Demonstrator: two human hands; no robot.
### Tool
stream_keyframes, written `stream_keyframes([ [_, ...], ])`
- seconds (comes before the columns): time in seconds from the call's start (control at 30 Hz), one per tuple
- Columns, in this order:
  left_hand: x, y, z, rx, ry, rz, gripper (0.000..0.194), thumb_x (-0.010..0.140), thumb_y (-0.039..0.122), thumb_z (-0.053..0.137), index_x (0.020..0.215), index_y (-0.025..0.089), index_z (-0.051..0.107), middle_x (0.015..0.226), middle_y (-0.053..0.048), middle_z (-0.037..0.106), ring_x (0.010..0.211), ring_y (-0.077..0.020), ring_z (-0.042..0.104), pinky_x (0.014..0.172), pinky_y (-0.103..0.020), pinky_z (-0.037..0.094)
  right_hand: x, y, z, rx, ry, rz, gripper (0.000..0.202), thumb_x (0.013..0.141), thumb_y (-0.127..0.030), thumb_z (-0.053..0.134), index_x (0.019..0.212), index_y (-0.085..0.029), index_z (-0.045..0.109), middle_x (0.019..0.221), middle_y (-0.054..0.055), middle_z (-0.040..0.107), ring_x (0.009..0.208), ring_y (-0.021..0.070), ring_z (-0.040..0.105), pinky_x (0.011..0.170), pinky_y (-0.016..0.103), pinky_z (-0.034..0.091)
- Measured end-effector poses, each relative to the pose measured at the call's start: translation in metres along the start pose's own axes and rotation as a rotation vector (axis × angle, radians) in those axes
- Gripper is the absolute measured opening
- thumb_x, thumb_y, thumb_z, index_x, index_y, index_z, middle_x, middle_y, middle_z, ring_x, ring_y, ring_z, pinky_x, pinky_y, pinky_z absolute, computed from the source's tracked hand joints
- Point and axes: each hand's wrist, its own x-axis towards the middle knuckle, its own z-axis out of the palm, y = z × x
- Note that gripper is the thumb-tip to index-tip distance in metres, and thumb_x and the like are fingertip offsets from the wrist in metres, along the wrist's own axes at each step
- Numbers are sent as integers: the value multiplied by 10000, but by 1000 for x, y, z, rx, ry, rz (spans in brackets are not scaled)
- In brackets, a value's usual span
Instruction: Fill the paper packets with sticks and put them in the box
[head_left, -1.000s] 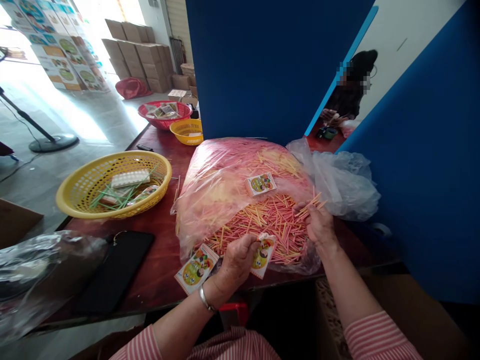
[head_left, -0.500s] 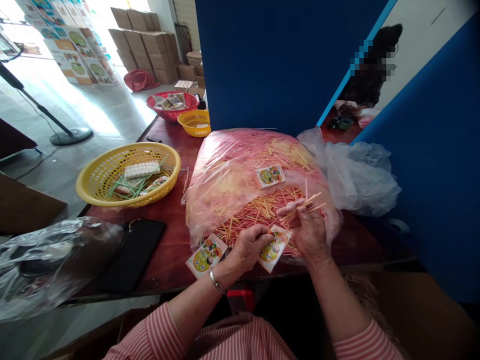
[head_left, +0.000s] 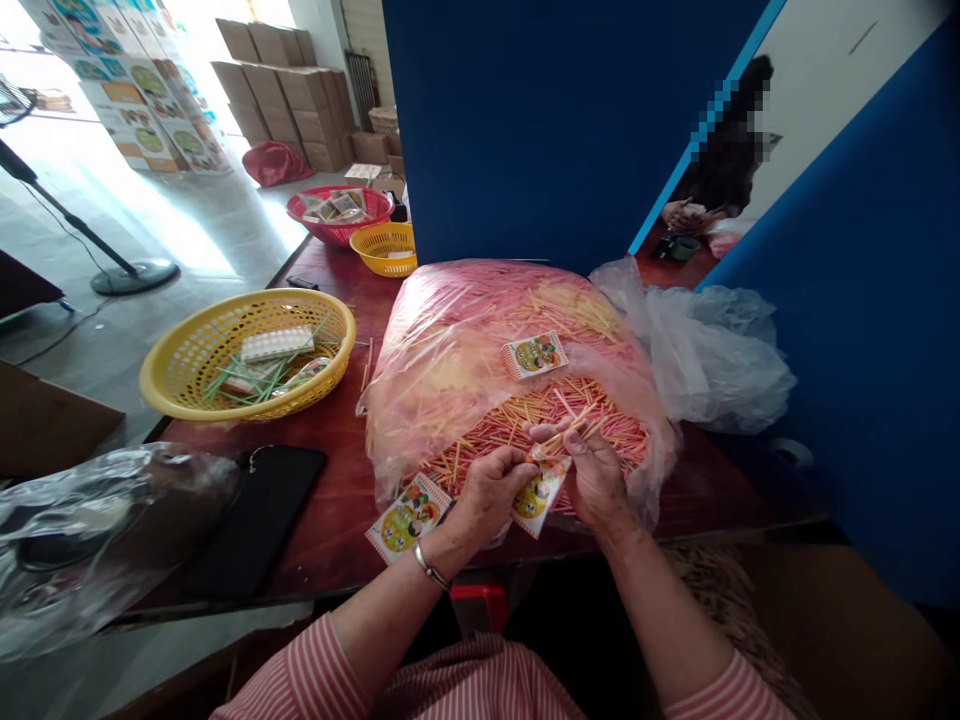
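My left hand [head_left: 486, 496] pinches the top edge of a small printed packet [head_left: 537, 502] with cartoon pictures on it. In my right hand [head_left: 601, 488] are several thin pink and yellow sticks [head_left: 577, 420], their near ends at the packet's top. Whether the ends are inside it, I cannot tell. Both hands are over the front of a big clear plastic bag [head_left: 442, 350] full of such sticks. A second packet [head_left: 537, 354] lies on the bag, and another packet [head_left: 409, 518] lies beside my left wrist.
Left of the bag stands a yellow basket [head_left: 161, 385] with green sticks and packs in it. Nearer are a black phone-like case [head_left: 262, 520] and a plastic-wrapped bundle [head_left: 97, 530]. Blue partitions [head_left: 510, 130] rise behind; a person [head_left: 720, 150] is beyond them.
My right hand has moved left and closer to my left hand, bringing the sticks to the packet's top edge. The whole view has shifted slightly.
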Motion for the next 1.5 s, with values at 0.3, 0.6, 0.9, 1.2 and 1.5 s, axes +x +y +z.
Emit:
stream_keyframes([
  [0.3,10,-4,2,-112,-13,25,201,714,315,666,805,143,618,697,4,625,594,-95,553,568,-209,460,7,2,-7,8,-21,122,116,772,-311,617,836,-215,629,948,52,717,926,226,649,825,410,508],
  [0.6,23,-5,2,-164,-55,47,218,703,305,678,846,155,609,786,-16,659,681,-131,594,653,-256,485,11,-6,-5,-72,-77,84,322,847,-458,475,986,-210,627,1052,77,681,997,236,616,815,391,510],
  [0.9,28,-1,10,-219,-63,66,210,665,298,700,750,150,578,698,16,611,618,-94,542,607,-220,453,16,3,-8,-119,17,69,110,807,-323,600,841,-218,603,886,28,709,816,176,648,769,346,514],
  [1.2,27,-7,8,-116,-10,55,208,693,341,662,760,154,599,655,26,584,569,-80,512,551,-197,425,27,0,-17,-428,250,-241,89,825,-301,551,861,-221,566,824,-15,579,734,112,528,697,245,446],
  [1.5,25,-9,8,-75,-21,77,180,723,320,647,773,155,596,656,30,579,561,-75,521,547,-194,425,29,-24,-14,-365,357,-339,141,774,-247,602,899,-207,551,710,-38,562,582,91,534,572,230,451],
])
